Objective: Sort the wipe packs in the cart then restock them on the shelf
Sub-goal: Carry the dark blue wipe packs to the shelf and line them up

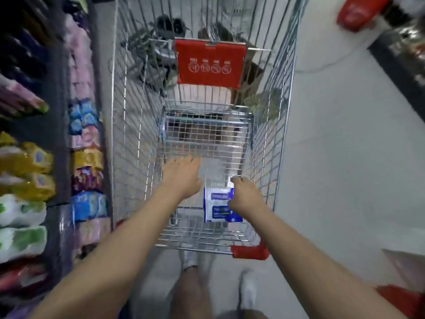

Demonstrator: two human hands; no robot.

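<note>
The blue and white wipe pack is in the near end of the cart, close to its right wall. The right hand is on the pack's right edge, and its fingers look curled round that edge, holding it. It is hard to tell if the pack lies on the cart's wire floor or is lifted a little. The pack's long side runs from near to far.

The left hand is just left of the pack and not touching it. Its fingers are straight and a bit spread, and they hold nothing.

The shelf is on the left of the cart. The pack would have to go left across the cart to get there, and the left hand is on that side.
</note>
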